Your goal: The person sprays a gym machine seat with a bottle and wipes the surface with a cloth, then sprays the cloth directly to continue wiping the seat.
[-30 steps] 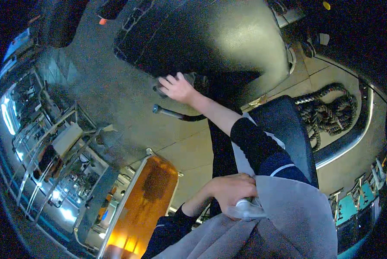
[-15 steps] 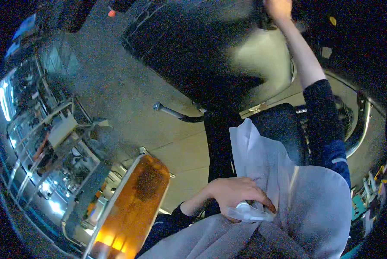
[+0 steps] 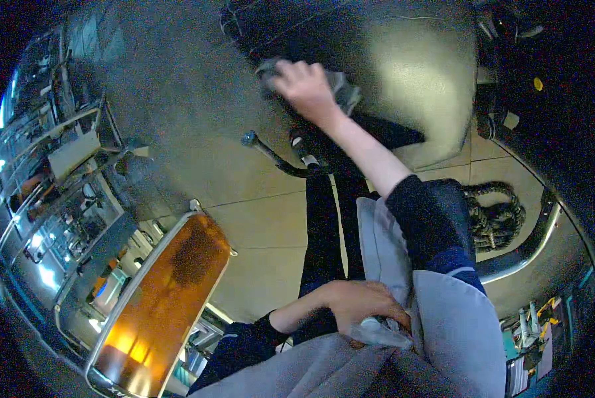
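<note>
My right hand (image 3: 304, 93), a little blurred, presses a grey cloth (image 3: 347, 93) against the near left part of a large black padded surface (image 3: 403, 40), which shows a pale shine on its right. Some of the cloth is hidden beneath the palm and fingers. Down at my waist, my left hand (image 3: 367, 302) is closed around a translucent plastic bottle (image 3: 380, 333), held against my light grey apron (image 3: 457, 331). Most of the bottle is covered by fingers and fabric.
A curved metal bar with a capped end (image 3: 250, 138) sticks out beneath the pad. At lower left stands an orange translucent panel (image 3: 171, 285) in a metal frame. Thick dark rope (image 3: 496, 215) lies coiled on the right, by a curved metal tube (image 3: 529, 249). Equipment racks (image 3: 72, 159) line the left.
My right hand has swept from the far right of the pad to its near left side, with the cloth now visible. My left hand keeps the bottle at my waist. The view has shifted slightly.
</note>
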Demonstrator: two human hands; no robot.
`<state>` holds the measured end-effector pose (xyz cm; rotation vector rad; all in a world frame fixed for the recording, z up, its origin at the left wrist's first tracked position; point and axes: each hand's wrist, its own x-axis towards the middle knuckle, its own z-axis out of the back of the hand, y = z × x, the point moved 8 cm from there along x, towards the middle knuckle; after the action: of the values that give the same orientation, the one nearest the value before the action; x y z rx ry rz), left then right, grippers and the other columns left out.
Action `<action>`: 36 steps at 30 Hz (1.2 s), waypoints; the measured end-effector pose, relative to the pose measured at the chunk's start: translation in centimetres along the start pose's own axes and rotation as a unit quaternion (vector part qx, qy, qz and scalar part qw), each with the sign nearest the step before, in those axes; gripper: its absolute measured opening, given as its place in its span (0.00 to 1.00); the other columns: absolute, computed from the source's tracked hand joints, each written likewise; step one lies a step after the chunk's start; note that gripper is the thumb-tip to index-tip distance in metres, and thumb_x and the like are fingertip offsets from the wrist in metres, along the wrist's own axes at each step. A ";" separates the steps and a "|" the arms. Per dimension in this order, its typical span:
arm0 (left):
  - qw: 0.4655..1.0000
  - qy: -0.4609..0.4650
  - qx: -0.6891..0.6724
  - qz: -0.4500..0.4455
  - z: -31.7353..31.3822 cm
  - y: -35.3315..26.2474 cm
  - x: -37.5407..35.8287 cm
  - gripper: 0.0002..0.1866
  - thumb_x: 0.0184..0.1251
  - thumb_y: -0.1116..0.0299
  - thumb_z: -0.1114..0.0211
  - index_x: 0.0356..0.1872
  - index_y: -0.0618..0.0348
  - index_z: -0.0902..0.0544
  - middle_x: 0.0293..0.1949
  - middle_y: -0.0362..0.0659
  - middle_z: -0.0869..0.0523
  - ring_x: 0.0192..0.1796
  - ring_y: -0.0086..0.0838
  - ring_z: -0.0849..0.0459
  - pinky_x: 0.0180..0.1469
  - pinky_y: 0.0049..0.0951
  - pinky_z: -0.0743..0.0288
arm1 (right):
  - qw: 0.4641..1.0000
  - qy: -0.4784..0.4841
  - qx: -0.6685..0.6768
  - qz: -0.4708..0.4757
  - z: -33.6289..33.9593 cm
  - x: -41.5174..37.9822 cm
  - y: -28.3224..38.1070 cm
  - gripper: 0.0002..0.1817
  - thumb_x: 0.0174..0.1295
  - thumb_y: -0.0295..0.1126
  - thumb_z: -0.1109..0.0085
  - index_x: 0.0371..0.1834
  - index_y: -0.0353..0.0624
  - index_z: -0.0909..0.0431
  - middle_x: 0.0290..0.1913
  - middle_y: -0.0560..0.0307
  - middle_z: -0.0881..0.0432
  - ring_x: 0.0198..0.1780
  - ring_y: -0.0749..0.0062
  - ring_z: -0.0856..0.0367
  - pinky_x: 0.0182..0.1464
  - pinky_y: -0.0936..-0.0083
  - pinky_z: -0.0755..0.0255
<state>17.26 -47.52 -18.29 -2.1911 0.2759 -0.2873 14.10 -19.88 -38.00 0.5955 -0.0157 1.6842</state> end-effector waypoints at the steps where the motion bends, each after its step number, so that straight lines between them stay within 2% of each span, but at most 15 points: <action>1: 1.000 -0.012 -0.009 -0.002 -0.1 0.0 -0.3 0.42 0.27 0.58 0.28 0.56 0.58 0.24 0.49 0.50 0.17 0.50 0.48 0.19 0.50 0.42 0.26 | 0.998 -0.018 0.018 0.050 -1.2 -0.4 2.0 0.10 0.55 0.36 0.47 0.39 0.58 0.21 0.49 0.63 0.25 0.44 0.70 0.28 0.39 0.68 0.36; 4: 1.000 -0.023 -0.018 0.003 -0.8 0.1 -0.6 0.43 0.26 0.58 0.29 0.56 0.59 0.25 0.50 0.51 0.18 0.51 0.49 0.20 0.51 0.42 0.26 | 0.980 0.008 0.013 0.199 -3.5 -1.8 5.5 0.10 0.57 0.37 0.49 0.41 0.61 0.22 0.50 0.64 0.27 0.46 0.71 0.29 0.43 0.68 0.35; 7: 1.000 -0.008 -0.004 0.009 -0.8 -0.7 0.1 0.44 0.26 0.58 0.29 0.56 0.60 0.25 0.51 0.51 0.19 0.51 0.49 0.20 0.52 0.41 0.26 | 0.983 0.052 0.081 0.159 -1.1 -1.4 1.4 0.12 0.56 0.36 0.48 0.43 0.64 0.22 0.50 0.64 0.27 0.47 0.71 0.28 0.43 0.67 0.34; 11: 1.000 0.027 0.009 0.003 -0.8 -0.8 1.3 0.47 0.30 0.50 0.31 0.60 0.62 0.29 0.54 0.55 0.21 0.53 0.50 0.20 0.53 0.42 0.25 | 0.998 -0.061 0.006 0.005 4.4 -2.0 -13.4 0.17 0.57 0.34 0.48 0.48 0.68 0.21 0.51 0.56 0.22 0.46 0.60 0.23 0.41 0.59 0.28; 13: 0.999 0.052 0.013 0.003 -1.1 -0.8 1.9 0.49 0.32 0.46 0.32 0.61 0.63 0.30 0.56 0.56 0.22 0.54 0.50 0.21 0.54 0.43 0.26 | 0.989 -0.062 -0.079 -0.111 8.6 -4.1 -20.5 0.20 0.55 0.35 0.44 0.53 0.65 0.23 0.54 0.50 0.22 0.52 0.53 0.23 0.47 0.58 0.27; 15: 0.998 0.058 -0.001 -0.008 -1.0 -0.9 2.4 0.49 0.32 0.46 0.32 0.62 0.64 0.30 0.57 0.56 0.22 0.55 0.50 0.21 0.55 0.43 0.26 | 0.976 -0.085 -0.084 -0.184 11.2 -8.4 -27.0 0.28 0.49 0.26 0.39 0.56 0.62 0.25 0.54 0.46 0.23 0.52 0.50 0.24 0.54 0.60 0.27; 17: 0.997 0.077 -0.018 -0.009 -0.9 -0.9 2.5 0.48 0.34 0.46 0.33 0.61 0.63 0.30 0.57 0.56 0.22 0.56 0.50 0.22 0.56 0.43 0.27 | 0.952 -0.094 -0.079 -0.281 13.3 -12.3 -29.8 0.35 0.40 0.25 0.33 0.58 0.57 0.26 0.54 0.45 0.25 0.54 0.47 0.26 0.54 0.60 0.29; 19: 0.995 0.088 -0.039 -0.014 -0.8 -0.9 2.5 0.47 0.35 0.46 0.34 0.61 0.63 0.30 0.57 0.55 0.22 0.56 0.50 0.22 0.56 0.43 0.27 | 0.944 -0.129 -0.090 -0.292 13.4 -15.6 -31.3 0.32 0.44 0.24 0.35 0.59 0.45 0.31 0.54 0.41 0.29 0.55 0.45 0.28 0.56 0.59 0.31; 22: 0.993 0.100 -0.054 -0.018 -0.5 -0.8 2.2 0.45 0.37 0.45 0.34 0.61 0.62 0.29 0.58 0.55 0.23 0.56 0.49 0.22 0.56 0.42 0.27 | 0.930 -0.141 -0.087 -0.329 12.9 -19.4 -30.7 0.31 0.46 0.27 0.35 0.58 0.45 0.31 0.52 0.38 0.29 0.55 0.43 0.31 0.57 0.58 0.35; 25: 0.993 0.101 -0.059 -0.033 -0.9 0.2 1.2 0.45 0.38 0.43 0.34 0.61 0.60 0.28 0.58 0.54 0.23 0.56 0.49 0.22 0.56 0.41 0.27 | 0.977 0.002 -0.135 -0.167 10.0 -20.0 -26.7 0.27 0.48 0.34 0.34 0.55 0.48 0.28 0.56 0.41 0.31 0.53 0.47 0.31 0.50 0.58 0.36; 29: 0.991 0.090 -0.076 -0.068 -0.7 0.7 0.2 0.46 0.38 0.41 0.34 0.61 0.58 0.28 0.58 0.53 0.23 0.56 0.48 0.22 0.56 0.40 0.27 | 0.968 0.245 -0.036 0.031 4.5 -19.1 -17.1 0.17 0.61 0.36 0.51 0.53 0.62 0.24 0.61 0.52 0.30 0.57 0.53 0.31 0.55 0.56 0.37; 32: 0.990 0.064 -0.083 -0.095 -0.3 0.0 -0.2 0.44 0.32 0.53 0.31 0.59 0.60 0.27 0.54 0.53 0.20 0.53 0.48 0.20 0.54 0.40 0.26 | 0.939 0.309 0.032 0.147 2.4 -17.4 -9.0 0.18 0.58 0.35 0.49 0.54 0.60 0.25 0.60 0.54 0.28 0.57 0.56 0.29 0.55 0.56 0.36; 33: 0.989 0.049 -0.087 -0.108 -0.1 -0.1 -0.4 0.43 0.29 0.59 0.30 0.58 0.61 0.26 0.52 0.53 0.18 0.52 0.48 0.20 0.53 0.40 0.25 | 0.952 0.222 0.096 0.188 1.4 -18.1 -6.6 0.18 0.58 0.35 0.50 0.54 0.57 0.26 0.61 0.54 0.29 0.57 0.59 0.29 0.57 0.58 0.36; 34: 0.987 0.035 -0.094 -0.127 -0.1 0.0 -0.7 0.43 0.29 0.58 0.30 0.58 0.61 0.26 0.52 0.53 0.19 0.52 0.48 0.20 0.53 0.40 0.25 | 0.931 0.287 0.088 0.209 -0.2 -17.9 -3.7 0.18 0.58 0.35 0.50 0.54 0.57 0.26 0.61 0.54 0.29 0.57 0.61 0.29 0.57 0.61 0.36; 36: 0.980 0.003 -0.111 -0.164 0.0 0.6 -1.6 0.44 0.30 0.57 0.30 0.59 0.61 0.26 0.52 0.53 0.19 0.52 0.48 0.20 0.53 0.41 0.26 | 0.922 0.226 0.132 0.286 -2.3 -18.7 1.9 0.16 0.60 0.36 0.51 0.51 0.54 0.26 0.59 0.54 0.29 0.55 0.64 0.29 0.54 0.65 0.35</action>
<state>15.70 -47.39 -18.99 -2.4556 -0.0559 -0.4639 12.99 -36.67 -46.71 0.4029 0.4129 2.3890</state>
